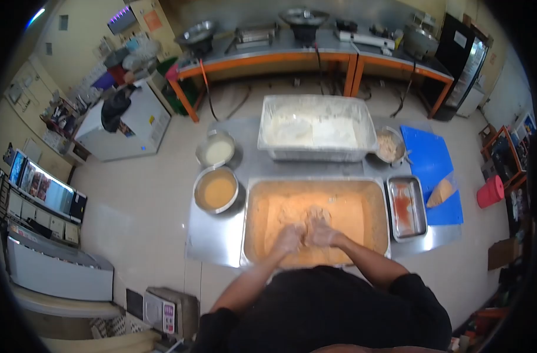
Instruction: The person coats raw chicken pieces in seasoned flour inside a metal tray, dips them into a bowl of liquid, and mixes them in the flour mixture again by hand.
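Both hands are low in a large metal tray point(249, 235) of orange-tinted powder point(353, 215). My left hand point(290, 237), dusted pale, is closed at the powder's surface beside a coated lump point(289, 216). Close to it on the right, my right hand point(322, 233) is also closed, fingers curled down against another powder-covered lump point(318, 213). The hands nearly touch. Powder and blur hide the fingertips and what they grip, and the kind of the lumps cannot be made out.
Behind stands a deep metal pan point(318, 154) of white powder. Bowls of orange-brown liquid point(219, 189) and pale liquid point(216, 152) are at left. A small pot point(390, 146), a narrow tray with red residue point(405, 206) and a blue board point(427, 150) bearing a bag point(442, 192) lie right.
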Tool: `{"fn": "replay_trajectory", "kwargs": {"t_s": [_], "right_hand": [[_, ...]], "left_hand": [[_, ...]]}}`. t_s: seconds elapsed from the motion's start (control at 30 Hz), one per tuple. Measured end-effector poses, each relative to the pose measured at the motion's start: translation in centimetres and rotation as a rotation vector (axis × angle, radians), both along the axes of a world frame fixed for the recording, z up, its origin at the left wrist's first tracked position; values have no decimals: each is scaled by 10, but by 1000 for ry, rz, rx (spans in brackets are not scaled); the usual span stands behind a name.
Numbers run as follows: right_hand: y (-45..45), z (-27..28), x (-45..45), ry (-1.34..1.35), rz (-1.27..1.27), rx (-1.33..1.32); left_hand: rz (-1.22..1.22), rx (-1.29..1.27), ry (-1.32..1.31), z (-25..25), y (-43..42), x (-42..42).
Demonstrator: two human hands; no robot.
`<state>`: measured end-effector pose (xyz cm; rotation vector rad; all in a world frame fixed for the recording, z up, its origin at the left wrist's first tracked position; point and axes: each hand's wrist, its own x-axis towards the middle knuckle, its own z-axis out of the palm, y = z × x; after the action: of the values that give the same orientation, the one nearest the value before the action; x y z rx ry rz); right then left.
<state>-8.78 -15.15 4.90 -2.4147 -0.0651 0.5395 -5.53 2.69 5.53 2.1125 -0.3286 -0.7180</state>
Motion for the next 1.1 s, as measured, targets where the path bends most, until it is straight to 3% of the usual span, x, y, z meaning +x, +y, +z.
{"fn": "replay_trajectory", "kwargs": {"t_s": [0.03,0.1,0.17,0.3,0.37,0.47,0.57,0.6,0.67,0.73,0.8,0.87,0.97,1.0,1.07,1.1], "right_hand": [[14,63,-5,78,-77,-6],[24,19,-3,-160,-143,-53],[28,9,7,-138,-99,-93],[25,-57,9,-285,-194,71],[16,-44,7,-299,-173,54],[-3,5,13,-320,-126,27],[-18,-9,13,-166,-23,5],[-22,-16,15,-98,19,-1],[-27,-5,5,-274,-12,-18],[-31,-6,10,-295,-17,-17],[-29,-24,4,-135,-26,10],[-34,8,3,-49,-88,84],[-48,78,14,-62,-99,199],[-50,88,14,-78,-93,240],[-46,57,19,-204,-112,179],[-41,32,22,-268,-121,149]], "left_hand": [[-31,2,50,10,4,3],[164,11,-116,-37,14,22],[305,35,-286,7,27,39],[115,378,-216,32,27,71],[34,431,-227,-1,18,82],[-124,195,-774,-109,15,96],[-500,597,-166,-6,-5,87],[-556,630,-86,2,-3,84],[-644,700,60,15,10,90],[-467,537,-69,0,28,86],[-307,354,-108,-18,36,58],[-119,145,-135,-9,33,53],[-51,284,-207,28,17,27],[-10,164,-181,21,11,17],[76,-76,-141,6,-2,0],[175,-97,4,0,-9,-9]]}}
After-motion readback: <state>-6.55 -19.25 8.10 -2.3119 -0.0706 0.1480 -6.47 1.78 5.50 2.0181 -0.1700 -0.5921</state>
